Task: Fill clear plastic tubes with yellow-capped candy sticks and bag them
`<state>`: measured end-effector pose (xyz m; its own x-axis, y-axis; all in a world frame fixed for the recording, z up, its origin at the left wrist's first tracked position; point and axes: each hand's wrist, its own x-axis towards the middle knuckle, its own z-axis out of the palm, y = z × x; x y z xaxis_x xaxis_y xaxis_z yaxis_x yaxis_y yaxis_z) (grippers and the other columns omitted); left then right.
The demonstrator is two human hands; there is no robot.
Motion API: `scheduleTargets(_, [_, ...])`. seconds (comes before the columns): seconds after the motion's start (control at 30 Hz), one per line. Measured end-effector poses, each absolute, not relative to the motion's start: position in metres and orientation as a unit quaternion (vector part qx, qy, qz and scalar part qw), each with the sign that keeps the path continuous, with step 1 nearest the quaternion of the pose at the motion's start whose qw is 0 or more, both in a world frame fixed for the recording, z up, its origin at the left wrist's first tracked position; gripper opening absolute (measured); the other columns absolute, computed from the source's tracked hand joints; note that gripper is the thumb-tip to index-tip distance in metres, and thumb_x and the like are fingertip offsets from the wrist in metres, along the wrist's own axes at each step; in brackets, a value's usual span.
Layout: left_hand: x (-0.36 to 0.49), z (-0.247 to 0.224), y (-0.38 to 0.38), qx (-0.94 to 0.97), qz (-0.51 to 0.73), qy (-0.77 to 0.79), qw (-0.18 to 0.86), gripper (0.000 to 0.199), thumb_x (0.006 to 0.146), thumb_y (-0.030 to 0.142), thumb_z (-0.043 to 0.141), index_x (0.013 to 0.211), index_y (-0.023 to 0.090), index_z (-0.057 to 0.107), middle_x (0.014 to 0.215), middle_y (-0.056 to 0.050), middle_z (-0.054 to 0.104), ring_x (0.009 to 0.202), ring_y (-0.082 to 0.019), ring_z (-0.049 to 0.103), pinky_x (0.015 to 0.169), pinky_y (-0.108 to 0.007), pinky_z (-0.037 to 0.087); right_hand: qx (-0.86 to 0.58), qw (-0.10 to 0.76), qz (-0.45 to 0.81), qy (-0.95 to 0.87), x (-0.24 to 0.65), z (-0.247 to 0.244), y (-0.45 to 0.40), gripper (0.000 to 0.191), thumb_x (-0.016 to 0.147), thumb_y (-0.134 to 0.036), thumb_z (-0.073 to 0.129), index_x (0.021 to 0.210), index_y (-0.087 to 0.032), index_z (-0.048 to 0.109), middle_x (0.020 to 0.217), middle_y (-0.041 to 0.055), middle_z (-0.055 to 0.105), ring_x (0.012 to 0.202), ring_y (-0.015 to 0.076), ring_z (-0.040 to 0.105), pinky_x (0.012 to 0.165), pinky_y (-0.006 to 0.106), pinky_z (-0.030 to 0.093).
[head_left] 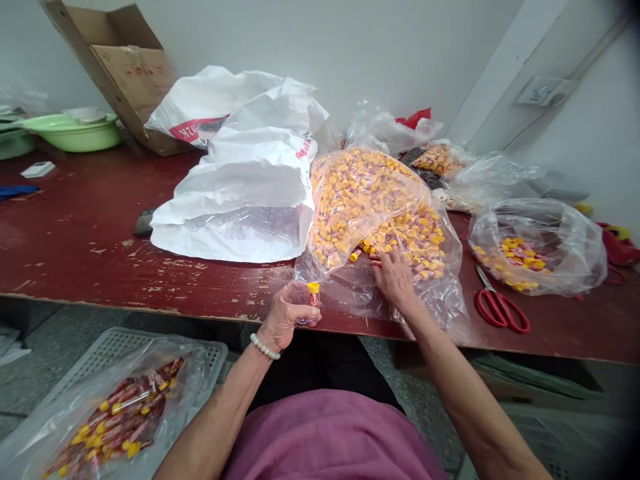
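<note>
My left hand (287,310), with a beaded bracelet (265,347) at the wrist, is closed around clear plastic tubes at the table's front edge. Upright at its fingertips stands a yellow-capped tube (313,293) with red and white contents or print. At the mouth of a clear plastic bag (345,290), my right hand (393,279) has its fingers stretched toward small yellow-capped pieces (365,193), touching some of them. No held piece shows there. Left of this bag lies a white woven sack (250,180), its open mouth showing clear empty tubes (240,223).
Red-handled scissors (501,309) lie right of my right hand, near another clear bag (580,247) of yellow-capped pieces. Below left, a grey crate (107,343) carries a bag of filled tubes (120,413). A cardboard box (133,80) and green basin (75,137) stand back left.
</note>
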<state>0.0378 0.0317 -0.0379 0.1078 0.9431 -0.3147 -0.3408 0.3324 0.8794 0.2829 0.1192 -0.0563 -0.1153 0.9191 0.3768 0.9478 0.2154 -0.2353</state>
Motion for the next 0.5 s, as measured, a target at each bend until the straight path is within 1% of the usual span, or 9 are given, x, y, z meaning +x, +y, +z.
scheduleTargets(0.07, [0.039, -0.04, 0.031, 0.352, 0.49, 0.46, 0.652, 0.038, 0.05, 0.009, 0.072, 0.083, 0.016, 0.054, 0.066, 0.002, 0.061, 0.052, -0.012, 0.057, 0.048, -0.023, 0.044, -0.661, 0.145, -0.099, -0.729, 0.301, -0.064, 0.132, 0.02, 0.086, -0.02, 0.046, 0.097, -0.01, 0.06, 0.106, 0.0209, 0.056, 0.1, 0.0327, 0.048, 0.082, 0.046, 0.04])
scheduleTargets(0.13, [0.041, -0.042, 0.03, 0.383, 0.501, 0.47, 0.618, 0.039, 0.049, 0.008, 0.073, 0.083, 0.016, 0.054, 0.068, 0.003, 0.061, 0.054, -0.011, 0.055, 0.05, -0.022, 0.044, -0.661, 0.107, -0.112, -0.735, 0.312, -0.068, 0.137, 0.019, 0.084, -0.02, 0.048, 0.095, -0.009, 0.06, 0.106, 0.0218, 0.056, 0.099, 0.0336, 0.048, 0.079, 0.044, 0.04])
scheduleTargets(0.23, [0.044, -0.045, 0.031, 0.424, 0.517, 0.501, 0.549, 0.044, 0.046, 0.007, 0.075, 0.083, 0.016, 0.054, 0.078, 0.001, 0.063, 0.068, -0.011, 0.058, 0.063, -0.022, 0.047, -0.647, 0.106, -0.097, -0.749, 0.312, -0.071, 0.131, 0.018, 0.084, -0.021, 0.049, 0.093, -0.009, 0.059, 0.096, 0.0194, 0.059, 0.094, 0.0315, 0.051, 0.077, 0.042, 0.042])
scheduleTargets(0.3, [0.046, -0.047, 0.032, 0.453, 0.514, 0.514, 0.517, 0.043, 0.045, 0.008, 0.075, 0.083, 0.016, 0.055, 0.083, 0.0, 0.063, 0.077, -0.013, 0.059, 0.07, -0.023, 0.047, -0.642, 0.113, -0.089, -0.753, 0.304, -0.07, 0.12, 0.019, 0.086, -0.02, 0.046, 0.095, -0.009, 0.058, 0.092, 0.017, 0.06, 0.092, 0.0284, 0.053, 0.079, 0.04, 0.043])
scheduleTargets(0.37, [0.047, -0.049, 0.033, 0.493, 0.494, 0.519, 0.494, 0.041, 0.048, 0.01, 0.074, 0.084, 0.016, 0.055, 0.084, -0.001, 0.063, 0.077, -0.014, 0.059, 0.07, -0.025, 0.047, -0.623, 0.154, -0.066, -0.764, 0.289, -0.065, 0.106, 0.019, 0.089, -0.019, 0.043, 0.101, -0.011, 0.056, 0.095, 0.0141, 0.061, 0.091, 0.0236, 0.055, 0.08, 0.035, 0.045])
scheduleTargets(0.43, [0.048, -0.052, 0.034, 0.531, 0.472, 0.524, 0.469, 0.04, 0.051, 0.011, 0.072, 0.087, 0.016, 0.055, 0.087, -0.002, 0.064, 0.075, -0.015, 0.06, 0.07, -0.026, 0.047, -0.562, 0.249, -0.005, -0.789, 0.271, -0.055, 0.088, 0.02, 0.09, -0.019, 0.042, 0.106, -0.014, 0.053, 0.099, 0.0107, 0.06, 0.091, 0.019, 0.057, 0.079, 0.031, 0.047])
scheduleTargets(0.5, [0.049, -0.054, 0.034, 0.565, 0.459, 0.528, 0.438, 0.04, 0.053, 0.012, 0.071, 0.089, 0.016, 0.054, 0.089, -0.003, 0.064, 0.075, -0.015, 0.06, 0.07, -0.027, 0.047, -0.46, 0.347, 0.071, -0.814, 0.253, -0.039, 0.07, 0.022, 0.091, -0.018, 0.042, 0.111, -0.019, 0.051, 0.104, 0.0089, 0.058, 0.095, 0.0173, 0.056, 0.08, 0.031, 0.049])
